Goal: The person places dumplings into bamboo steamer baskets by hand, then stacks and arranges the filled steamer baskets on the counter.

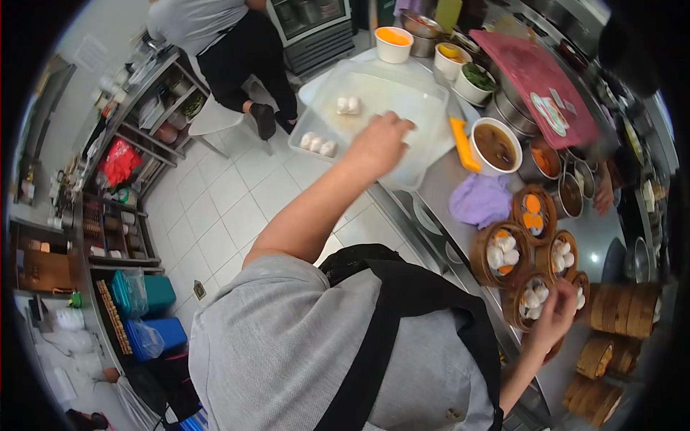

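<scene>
"Dumplings (348,105), yeah? Where are they?"

"Yep, white ones. One bunch is out in the clear plastic tray (399,90), another's along its left edge, and more are in the round steamer baskets (478,255) on the steel counter (440,185)."

"And the hands?"

"Left hand (379,146) is over the tray, fingers a bit bent, can't tell if it's got anything. Right hand (557,312) is at the baskets, fingertips close together, can't see what's between them."

"Purple lump?"

"Cloth (483,201), just beside the baskets."
</scene>
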Tool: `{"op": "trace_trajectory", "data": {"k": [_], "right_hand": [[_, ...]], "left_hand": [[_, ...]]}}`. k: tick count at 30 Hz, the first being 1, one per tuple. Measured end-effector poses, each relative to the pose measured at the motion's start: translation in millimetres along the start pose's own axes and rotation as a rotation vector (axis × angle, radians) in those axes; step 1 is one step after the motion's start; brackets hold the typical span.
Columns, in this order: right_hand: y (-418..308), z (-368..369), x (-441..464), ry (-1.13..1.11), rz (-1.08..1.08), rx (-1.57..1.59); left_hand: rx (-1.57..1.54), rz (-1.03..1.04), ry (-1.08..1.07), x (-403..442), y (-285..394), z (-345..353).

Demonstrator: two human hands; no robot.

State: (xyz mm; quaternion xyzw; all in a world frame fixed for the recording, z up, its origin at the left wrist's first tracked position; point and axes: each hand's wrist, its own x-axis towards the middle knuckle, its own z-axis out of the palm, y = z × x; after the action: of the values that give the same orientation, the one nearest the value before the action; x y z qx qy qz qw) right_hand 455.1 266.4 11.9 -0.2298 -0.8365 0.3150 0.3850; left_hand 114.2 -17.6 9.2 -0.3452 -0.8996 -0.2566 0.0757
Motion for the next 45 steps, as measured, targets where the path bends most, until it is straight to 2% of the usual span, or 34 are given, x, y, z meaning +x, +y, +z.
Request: {"op": "trace_trajectory", "data": {"k": [2, 4, 5, 7, 9, 11, 15, 16, 19, 21, 31, 39, 43, 45], "right_hand": [[-49, 51, 16, -0.243, -0.009, 0.057], [-91, 101, 34, -0.478, -0.216, 0.044], [-108, 124, 40, -0.616, -0.131, 0.035], [-134, 175, 55, -0.757, -0.327, 0.055], [-153, 228, 71, -0.909, -0.310, 0.069], [-152, 284, 85, -0.947, -0.405, 0.029], [-151, 377, 95, -0.814, -0.393, -0.106], [-148, 389, 95, -0.813, -0.376, -0.106], [-144, 414, 89, -0.833, -0.388, -0.200], [-139, 416, 88, -0.832, -0.410, -0.279], [-147, 413, 84, -0.757, -0.379, -0.377], [-135, 408, 105, -0.946, -0.390, -0.234], [-127, 407, 112, -0.971, -0.405, -0.183], [-125, 410, 110, -0.794, -0.292, -0.319]], "left_hand": [[0.081, -0.214, -0.012, 14, -53, -7], [0.083, -0.391, -0.067, 28, -103, -16], [0.078, -0.391, -0.066, 33, -119, -15], [0.170, -0.336, -0.141, 42, -149, -15], [0.137, -0.253, -0.224, 55, -178, -3], [0.097, -0.151, -0.314, 67, -186, 4], [-0.016, 0.015, -0.424, 67, -167, 10], [-0.091, 0.073, -0.435, 63, -161, 9], [-0.059, 0.132, -0.403, 60, -157, 20], [-0.050, 0.190, -0.350, 58, -159, 22], [0.074, 0.274, -0.427, 69, -159, 22], [0.059, 0.328, -0.480, 74, -167, 20], [0.070, 0.318, -0.476, 79, -172, 16], [0.069, 0.213, -0.375, 82, -175, 10]]}}
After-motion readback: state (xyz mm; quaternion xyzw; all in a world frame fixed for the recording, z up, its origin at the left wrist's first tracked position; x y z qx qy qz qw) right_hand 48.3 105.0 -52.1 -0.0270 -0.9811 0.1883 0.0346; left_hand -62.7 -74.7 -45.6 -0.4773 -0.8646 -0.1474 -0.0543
